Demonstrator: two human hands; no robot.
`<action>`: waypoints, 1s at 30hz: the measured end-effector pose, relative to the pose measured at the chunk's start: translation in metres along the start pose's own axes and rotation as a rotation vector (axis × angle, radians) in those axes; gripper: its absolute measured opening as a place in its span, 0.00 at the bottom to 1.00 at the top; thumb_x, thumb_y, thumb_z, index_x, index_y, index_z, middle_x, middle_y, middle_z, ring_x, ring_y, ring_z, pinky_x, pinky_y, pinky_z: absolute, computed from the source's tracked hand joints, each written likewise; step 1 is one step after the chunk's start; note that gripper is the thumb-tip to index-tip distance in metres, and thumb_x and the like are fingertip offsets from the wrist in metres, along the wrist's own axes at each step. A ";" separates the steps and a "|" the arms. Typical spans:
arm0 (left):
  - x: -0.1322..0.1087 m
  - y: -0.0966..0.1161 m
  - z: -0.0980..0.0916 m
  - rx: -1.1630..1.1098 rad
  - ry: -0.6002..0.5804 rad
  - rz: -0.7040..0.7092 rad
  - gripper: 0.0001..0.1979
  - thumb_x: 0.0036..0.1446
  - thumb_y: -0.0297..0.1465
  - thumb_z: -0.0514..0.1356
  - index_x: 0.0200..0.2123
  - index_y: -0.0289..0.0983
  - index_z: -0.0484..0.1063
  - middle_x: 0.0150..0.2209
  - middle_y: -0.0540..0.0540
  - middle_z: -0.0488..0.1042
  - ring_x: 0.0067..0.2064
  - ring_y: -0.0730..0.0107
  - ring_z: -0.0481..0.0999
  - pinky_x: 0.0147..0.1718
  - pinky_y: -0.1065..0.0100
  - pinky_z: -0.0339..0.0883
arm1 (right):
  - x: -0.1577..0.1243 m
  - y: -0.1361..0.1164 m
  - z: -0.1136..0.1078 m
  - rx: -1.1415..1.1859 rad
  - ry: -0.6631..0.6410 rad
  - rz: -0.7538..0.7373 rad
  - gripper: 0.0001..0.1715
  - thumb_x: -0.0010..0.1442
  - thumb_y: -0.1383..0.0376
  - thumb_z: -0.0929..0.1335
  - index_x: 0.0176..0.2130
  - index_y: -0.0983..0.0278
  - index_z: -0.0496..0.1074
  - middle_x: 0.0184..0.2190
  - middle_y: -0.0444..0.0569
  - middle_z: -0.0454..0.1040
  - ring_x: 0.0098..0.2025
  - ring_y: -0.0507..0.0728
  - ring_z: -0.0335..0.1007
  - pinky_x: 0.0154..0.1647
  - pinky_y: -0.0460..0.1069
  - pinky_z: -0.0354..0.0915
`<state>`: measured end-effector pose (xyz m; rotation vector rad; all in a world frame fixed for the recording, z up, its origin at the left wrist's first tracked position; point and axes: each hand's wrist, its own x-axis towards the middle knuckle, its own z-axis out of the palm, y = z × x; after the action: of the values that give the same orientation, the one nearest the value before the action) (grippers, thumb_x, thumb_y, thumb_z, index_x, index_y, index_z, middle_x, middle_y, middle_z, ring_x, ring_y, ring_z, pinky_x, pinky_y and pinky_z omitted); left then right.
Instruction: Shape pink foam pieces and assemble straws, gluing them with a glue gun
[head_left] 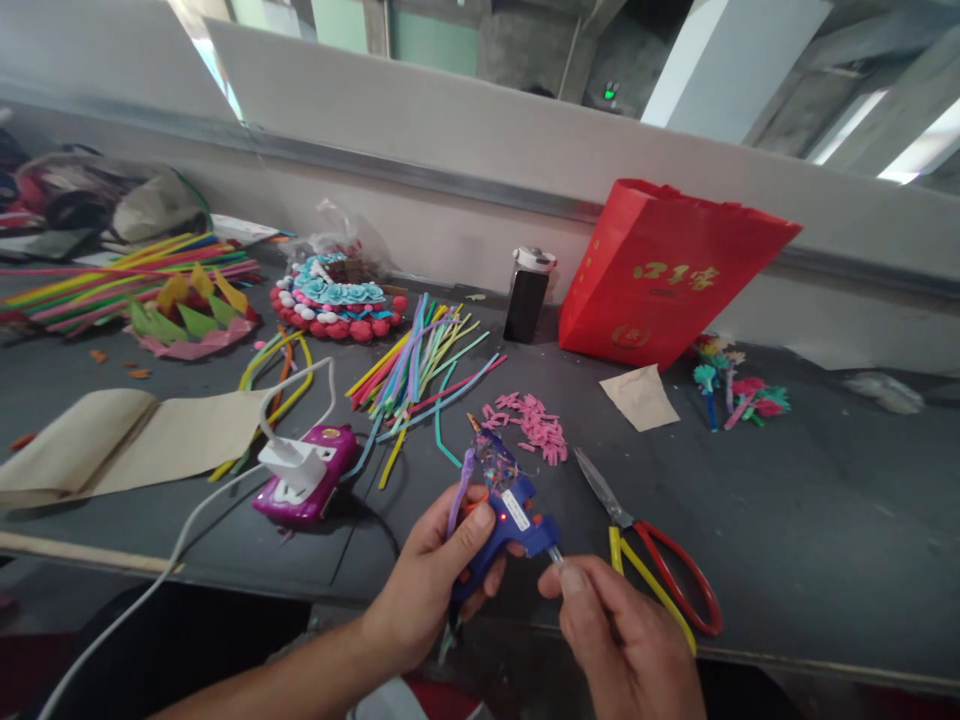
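My left hand [442, 560] is closed round a blue hot glue gun [510, 515], whose nozzle points up and away. A small red light glows on its body, and stringy bits cling near the nozzle. Also in that hand, a purple pipe cleaner [460, 490] stands beside the gun. My right hand [615, 620] pinches a clear glue stick [555, 553] at the gun's rear end. Just beyond the nozzle lies a pile of short pink pieces [536, 425]. Red-handled scissors [652, 540] rest right of my right hand, their blades toward the pile.
A purple power strip [341, 450] with a white plug stands left, its cord trailing forward. Colourful pipe cleaners [420, 360] lie behind it. Farther back are a black bottle [527, 300] and a red paper bag [667, 275]. Brown paper [202, 430] covers the left front.
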<state>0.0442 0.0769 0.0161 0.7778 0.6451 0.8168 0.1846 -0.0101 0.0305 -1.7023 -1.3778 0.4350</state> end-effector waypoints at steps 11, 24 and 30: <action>0.001 0.000 -0.003 0.022 -0.025 -0.004 0.15 0.57 0.41 0.61 0.38 0.38 0.63 0.21 0.53 0.68 0.17 0.81 0.62 0.13 0.82 0.53 | 0.004 -0.002 0.000 0.603 -0.286 0.513 0.29 0.59 0.42 0.63 0.28 0.65 0.68 0.12 0.34 0.49 0.14 0.45 0.42 0.13 0.40 0.47; 0.002 0.002 -0.004 0.048 -0.019 -0.009 0.15 0.57 0.41 0.61 0.39 0.37 0.62 0.28 0.48 0.73 0.20 0.81 0.64 0.12 0.82 0.53 | 0.009 0.008 0.003 0.869 -0.397 0.619 0.26 0.59 0.45 0.65 0.29 0.66 0.68 0.12 0.33 0.50 0.12 0.43 0.40 0.11 0.39 0.47; 0.002 0.004 -0.003 0.069 0.012 -0.020 0.16 0.57 0.41 0.61 0.40 0.37 0.62 0.27 0.49 0.73 0.19 0.81 0.63 0.12 0.82 0.51 | 0.009 0.003 0.000 0.430 -0.272 0.373 0.27 0.62 0.46 0.61 0.33 0.66 0.71 0.13 0.37 0.55 0.14 0.46 0.48 0.14 0.42 0.48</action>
<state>0.0416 0.0814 0.0175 0.8281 0.6930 0.7851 0.1891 -0.0020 0.0298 -1.5701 -1.0431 1.1240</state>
